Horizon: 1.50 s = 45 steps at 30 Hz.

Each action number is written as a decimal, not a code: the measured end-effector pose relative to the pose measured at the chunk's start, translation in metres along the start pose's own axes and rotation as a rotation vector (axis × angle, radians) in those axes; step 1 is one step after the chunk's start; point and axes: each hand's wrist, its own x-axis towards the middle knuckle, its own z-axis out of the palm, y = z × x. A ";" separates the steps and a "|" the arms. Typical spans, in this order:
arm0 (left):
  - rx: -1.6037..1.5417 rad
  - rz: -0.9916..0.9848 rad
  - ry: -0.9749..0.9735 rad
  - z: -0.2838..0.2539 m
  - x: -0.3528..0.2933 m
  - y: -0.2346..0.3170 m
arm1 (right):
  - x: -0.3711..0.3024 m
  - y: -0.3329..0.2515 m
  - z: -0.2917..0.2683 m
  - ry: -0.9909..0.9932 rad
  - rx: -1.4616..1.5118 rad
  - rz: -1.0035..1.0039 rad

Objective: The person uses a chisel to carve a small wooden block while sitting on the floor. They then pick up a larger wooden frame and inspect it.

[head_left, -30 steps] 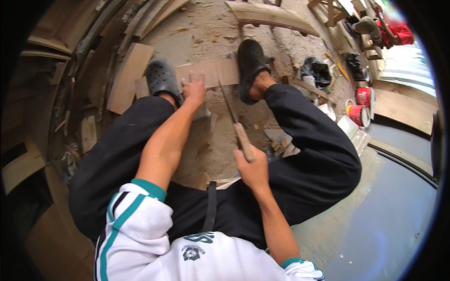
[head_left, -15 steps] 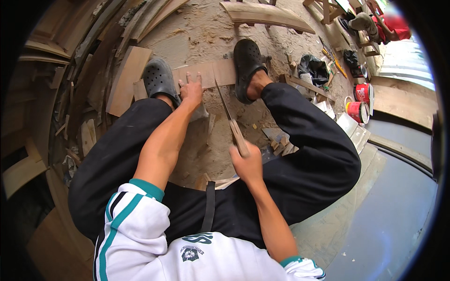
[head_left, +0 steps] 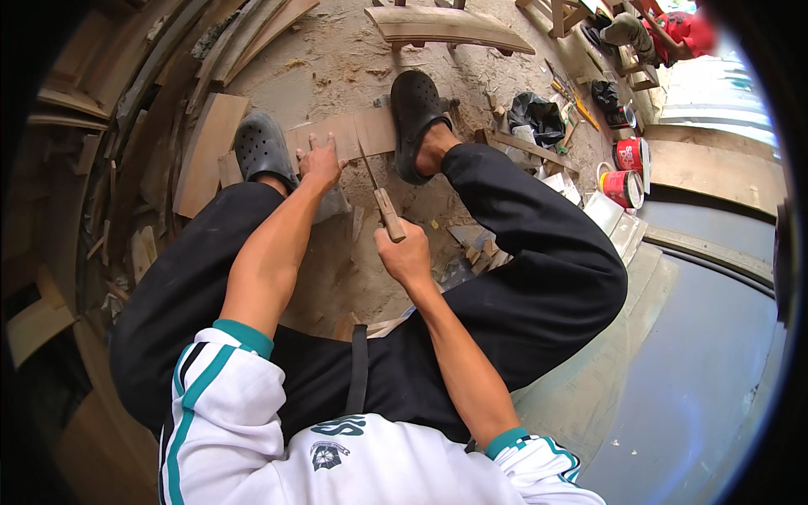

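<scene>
Light-brown wood, a flat rectangular board (head_left: 374, 130), lies crosswise between the feet in the head view, with a dark-grey perforated clog (head_left: 263, 150) at its left end and a black perforated clog (head_left: 416, 103) at its right, probably so the feet brace it. The left hand (head_left: 320, 162), fingers spread and grasping nothing, rests on the board, seemingly steadying it. The right hand (head_left: 406, 254) is wrapped around a thin-bladed, wooden-handled saw (head_left: 388, 212), apparently for control; its blade points to the board.

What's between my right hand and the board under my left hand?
The saw: its wooden handle sits in your right hand and its blade reaches the board, as the head view shows.
</scene>
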 end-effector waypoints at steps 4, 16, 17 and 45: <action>0.014 -0.013 -0.022 0.004 -0.001 -0.009 | -0.053 -0.007 -0.029 -0.038 -0.038 -0.027; 0.055 0.011 -0.126 -0.010 -0.003 -0.012 | -0.070 -0.007 -0.027 -0.019 0.090 0.018; 0.070 -0.003 -0.143 -0.008 -0.006 -0.011 | -0.064 -0.001 -0.023 -0.025 0.057 -0.016; 0.093 0.132 -0.417 -0.022 -0.011 -0.022 | -0.010 0.031 0.015 0.020 0.084 -0.080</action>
